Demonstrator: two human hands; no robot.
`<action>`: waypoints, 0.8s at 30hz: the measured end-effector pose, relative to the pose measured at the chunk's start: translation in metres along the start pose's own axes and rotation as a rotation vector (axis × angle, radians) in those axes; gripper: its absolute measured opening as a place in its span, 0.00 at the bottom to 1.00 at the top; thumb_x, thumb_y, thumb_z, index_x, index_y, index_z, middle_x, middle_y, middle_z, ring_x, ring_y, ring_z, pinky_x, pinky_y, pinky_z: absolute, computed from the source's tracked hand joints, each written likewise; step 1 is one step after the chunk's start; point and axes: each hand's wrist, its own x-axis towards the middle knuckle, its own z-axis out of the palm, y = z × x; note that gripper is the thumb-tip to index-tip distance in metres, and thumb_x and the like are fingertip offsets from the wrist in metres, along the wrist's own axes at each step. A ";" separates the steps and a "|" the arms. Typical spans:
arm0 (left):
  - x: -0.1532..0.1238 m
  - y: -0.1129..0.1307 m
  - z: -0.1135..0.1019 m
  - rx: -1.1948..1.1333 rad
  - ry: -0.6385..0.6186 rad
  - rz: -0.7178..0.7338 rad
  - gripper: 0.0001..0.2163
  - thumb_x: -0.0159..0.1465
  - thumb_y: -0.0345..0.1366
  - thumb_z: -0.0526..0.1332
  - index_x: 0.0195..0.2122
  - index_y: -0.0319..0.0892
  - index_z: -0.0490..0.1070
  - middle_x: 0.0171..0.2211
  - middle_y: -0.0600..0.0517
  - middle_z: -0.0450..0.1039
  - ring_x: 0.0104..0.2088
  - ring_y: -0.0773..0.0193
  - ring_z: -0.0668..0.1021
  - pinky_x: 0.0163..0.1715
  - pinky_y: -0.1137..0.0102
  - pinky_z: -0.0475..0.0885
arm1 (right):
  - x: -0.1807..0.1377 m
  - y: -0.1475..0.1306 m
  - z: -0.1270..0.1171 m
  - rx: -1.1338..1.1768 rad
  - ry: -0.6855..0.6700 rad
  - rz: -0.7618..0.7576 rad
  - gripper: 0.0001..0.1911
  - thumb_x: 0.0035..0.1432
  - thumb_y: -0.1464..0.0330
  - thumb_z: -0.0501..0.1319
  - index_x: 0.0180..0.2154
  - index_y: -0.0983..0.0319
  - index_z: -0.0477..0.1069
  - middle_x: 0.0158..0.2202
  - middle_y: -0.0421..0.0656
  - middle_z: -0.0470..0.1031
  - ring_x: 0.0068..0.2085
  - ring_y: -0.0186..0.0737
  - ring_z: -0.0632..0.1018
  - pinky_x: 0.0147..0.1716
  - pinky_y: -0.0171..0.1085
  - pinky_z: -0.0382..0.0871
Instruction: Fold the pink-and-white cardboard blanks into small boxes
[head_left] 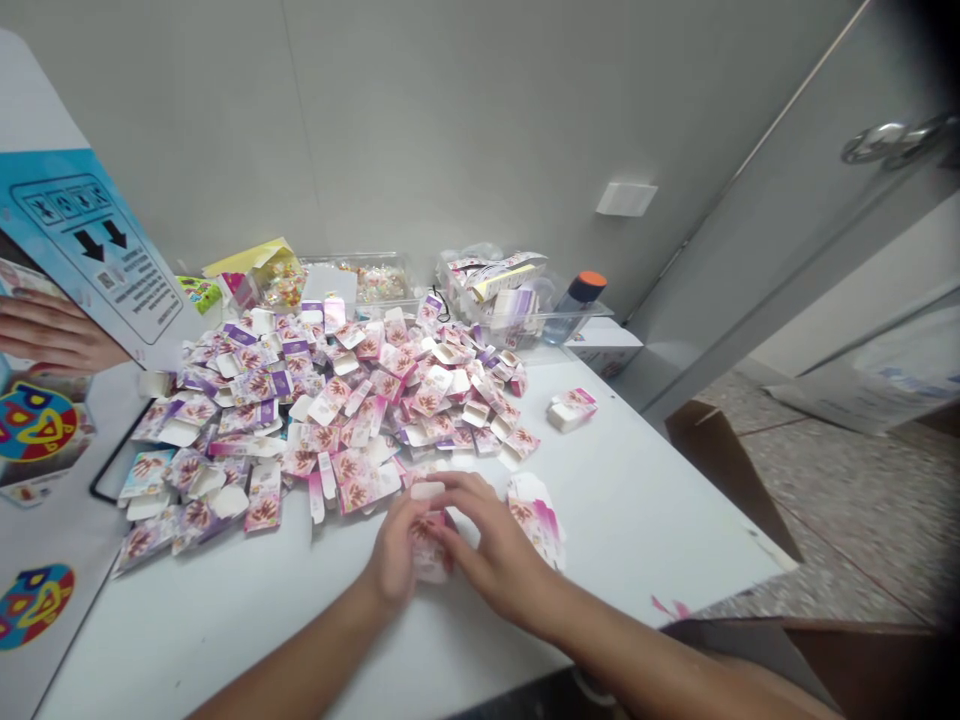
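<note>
- While both hands meet over the near part of the table, one small box (430, 548), pink and white, sits between them, close to the near side of the pile.
- Left hand (396, 548): grasping the box along its left side.
- Right hand (491, 550): grasping the same box from the right, thumb against its printed face, fingers arched over the upper end.
- White flap (427, 490): at the box's upper end, beside the fingertips; whether fully tucked, cannot tell.
- Step in hand, as judged: working the end of this one box by finger. Next move calls for a steady left hold and light pressure, the card seeming thin.
- Pile of boxes (255, 385): pink and purple prints, many with open ends, heaped beyond the hands.
- Flat cartons (536, 520): overlapping, just right of the right hand.
- Single box (572, 410): apart from the pile, to its right.
- Table (615, 510): white top, pink marks near the right corner.
- Along the back: clear tray (409, 285) of beads; clear bin (487, 318) of printed packets; bottle (574, 308), orange-capped, leaning.
- Large printed carton (112, 420): at left.
- Room: grey wall (450, 130), door handle (885, 143), speckled floor (810, 490).
</note>
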 end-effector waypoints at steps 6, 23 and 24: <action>-0.001 0.005 0.003 -0.063 0.065 0.046 0.14 0.59 0.48 0.59 0.30 0.41 0.71 0.23 0.53 0.73 0.22 0.66 0.73 0.24 0.71 0.69 | 0.000 0.004 0.008 -0.150 0.055 -0.120 0.21 0.62 0.75 0.54 0.56 0.56 0.59 0.49 0.47 0.69 0.50 0.46 0.68 0.50 0.46 0.63; -0.001 -0.001 0.012 0.064 -0.046 -0.204 0.28 0.62 0.62 0.43 0.32 0.42 0.66 0.13 0.57 0.62 0.10 0.66 0.67 0.10 0.74 0.61 | 0.011 -0.007 0.001 0.409 -0.085 0.367 0.10 0.60 0.62 0.58 0.34 0.63 0.69 0.30 0.39 0.70 0.19 0.31 0.74 0.18 0.33 0.70; -0.001 -0.001 0.013 0.070 -0.053 -0.205 0.28 0.62 0.62 0.42 0.31 0.41 0.67 0.12 0.56 0.62 0.10 0.66 0.67 0.10 0.74 0.61 | 0.011 -0.007 0.002 0.411 -0.072 0.374 0.10 0.61 0.62 0.57 0.34 0.63 0.68 0.29 0.38 0.69 0.18 0.31 0.73 0.18 0.33 0.70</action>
